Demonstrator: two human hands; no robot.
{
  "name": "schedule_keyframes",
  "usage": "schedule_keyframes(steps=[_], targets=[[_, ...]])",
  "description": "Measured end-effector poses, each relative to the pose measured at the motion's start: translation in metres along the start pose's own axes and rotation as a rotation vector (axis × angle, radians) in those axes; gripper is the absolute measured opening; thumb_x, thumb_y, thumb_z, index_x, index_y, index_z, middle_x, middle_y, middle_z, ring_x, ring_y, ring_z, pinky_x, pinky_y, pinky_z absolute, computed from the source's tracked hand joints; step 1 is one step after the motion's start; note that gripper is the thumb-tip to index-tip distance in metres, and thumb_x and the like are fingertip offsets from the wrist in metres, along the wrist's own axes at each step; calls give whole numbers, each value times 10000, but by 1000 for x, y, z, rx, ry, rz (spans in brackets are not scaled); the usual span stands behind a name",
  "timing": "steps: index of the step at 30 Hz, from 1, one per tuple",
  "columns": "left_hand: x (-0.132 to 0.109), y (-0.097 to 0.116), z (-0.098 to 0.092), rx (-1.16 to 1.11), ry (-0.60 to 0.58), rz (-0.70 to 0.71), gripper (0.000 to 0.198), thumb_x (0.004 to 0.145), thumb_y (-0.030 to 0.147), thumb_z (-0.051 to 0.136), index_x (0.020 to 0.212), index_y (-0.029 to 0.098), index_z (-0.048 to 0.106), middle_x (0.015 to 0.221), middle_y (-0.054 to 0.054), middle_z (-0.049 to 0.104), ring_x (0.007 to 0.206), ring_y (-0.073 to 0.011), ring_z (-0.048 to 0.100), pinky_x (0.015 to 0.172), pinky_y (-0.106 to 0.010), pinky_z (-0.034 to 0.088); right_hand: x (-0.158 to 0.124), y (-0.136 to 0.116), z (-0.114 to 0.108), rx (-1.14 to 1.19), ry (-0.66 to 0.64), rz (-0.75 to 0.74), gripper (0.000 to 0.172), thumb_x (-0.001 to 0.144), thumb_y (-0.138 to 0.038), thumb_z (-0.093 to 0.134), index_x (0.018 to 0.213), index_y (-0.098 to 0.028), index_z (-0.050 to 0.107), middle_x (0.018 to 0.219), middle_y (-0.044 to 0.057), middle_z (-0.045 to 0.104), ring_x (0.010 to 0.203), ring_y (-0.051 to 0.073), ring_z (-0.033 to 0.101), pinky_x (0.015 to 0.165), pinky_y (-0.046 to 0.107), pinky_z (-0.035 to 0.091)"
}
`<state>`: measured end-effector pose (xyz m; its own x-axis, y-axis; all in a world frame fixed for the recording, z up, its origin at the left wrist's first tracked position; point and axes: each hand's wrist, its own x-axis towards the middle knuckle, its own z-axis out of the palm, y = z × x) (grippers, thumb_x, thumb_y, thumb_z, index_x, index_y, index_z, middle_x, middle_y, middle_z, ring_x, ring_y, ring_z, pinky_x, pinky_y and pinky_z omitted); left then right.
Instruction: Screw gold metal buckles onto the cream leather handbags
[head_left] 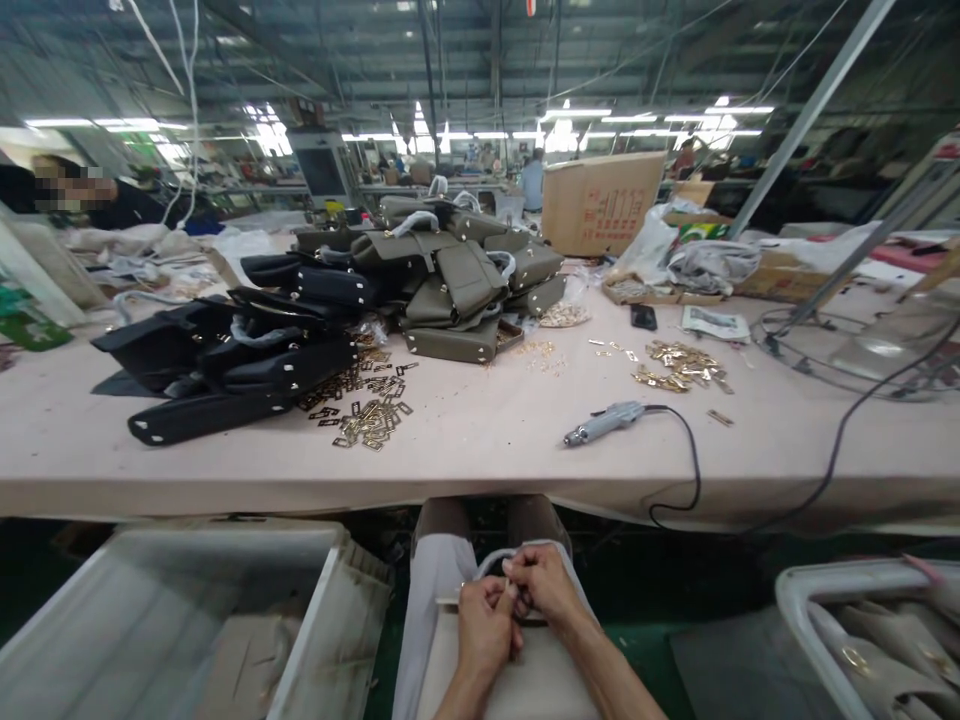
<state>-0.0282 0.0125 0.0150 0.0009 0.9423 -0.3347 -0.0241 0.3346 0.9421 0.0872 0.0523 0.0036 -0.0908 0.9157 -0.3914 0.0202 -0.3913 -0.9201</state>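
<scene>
Bench (480,440): stretches beyond the knees (538,515).
Pale bag (544,675): on the lap (435,565); might slide if the knees shift.
Left hand (484,625), right hand (551,585): fingers bunched at the bag's top; cannot tell if clamped on anything.
Metal fittings (371,425): loose on the bench; any pinched carelessly might drop.

Cream bag (536,682), black bags (259,375), olive bags (466,280), grey screwdriver (611,423)
</scene>
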Motion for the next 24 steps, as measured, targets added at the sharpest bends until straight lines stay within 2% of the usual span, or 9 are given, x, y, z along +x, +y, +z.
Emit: schedule_keyframes(steps=[4, 6, 9, 14, 17, 20, 24], targets=[[-1, 3, -1, 35, 22, -4, 515, 732, 674, 670, 573, 192, 584, 344, 0, 507, 242, -120, 417, 307, -218, 240, -9, -6, -5, -250, 52, -173, 285, 731, -438, 718, 627, -191, 620, 509, 11, 597, 456, 152, 554, 459, 247, 359], [-2, 5, -2, 40, 4, 7, 503, 724, 663, 682, 569, 192, 593, 366, -3, 525, 257, -124, 437, 320, -222, 255, -9, -5, -8, -300, 29, -193, 296, 749, -435, 719, 614, -188, 627, 506, 10, 595, 464, 152, 565, 466, 243, 367], [-4, 8, -3, 36, -30, -6, 520, 712, 684, 686, 588, 184, 611, 368, -9, 534, 267, -123, 438, 333, -228, 295, -2, 2, -11, -231, -27, -151, 396, 782, -529, 688, 613, -180, 608, 520, 21, 603, 448, 145, 563, 451, 237, 358], [-1, 6, -1, -26, -55, -69, 581, 674, 739, 692, 683, 161, 641, 387, -30, 575, 278, -126, 455, 337, -228, 347, 14, 13, -9, -90, -80, 24, 490, 710, -636, 688, 578, -185, 549, 490, 39, 591, 387, 151, 546, 391, 232, 316], [2, 1, 0, -33, -36, -86, 573, 654, 736, 700, 667, 169, 623, 383, -33, 576, 269, -127, 450, 327, -234, 354, 15, 12, -9, -62, -97, 7, 482, 715, -621, 704, 591, -183, 546, 462, 21, 564, 376, 131, 517, 395, 219, 305], [5, -5, 1, -27, 10, -112, 528, 656, 698, 706, 644, 179, 608, 377, -32, 576, 264, -135, 461, 318, -235, 351, 11, 9, -10, -17, -142, -39, 438, 682, -566, 772, 651, -179, 571, 511, 13, 602, 414, 130, 536, 424, 220, 342], [7, -12, 3, -30, 31, -112, 477, 682, 645, 702, 655, 177, 614, 383, -29, 584, 269, -137, 471, 316, -232, 354, 7, 5, -13, 36, -171, -27, 420, 622, -508, 834, 678, -171, 591, 545, 18, 633, 428, 132, 547, 438, 225, 361]])
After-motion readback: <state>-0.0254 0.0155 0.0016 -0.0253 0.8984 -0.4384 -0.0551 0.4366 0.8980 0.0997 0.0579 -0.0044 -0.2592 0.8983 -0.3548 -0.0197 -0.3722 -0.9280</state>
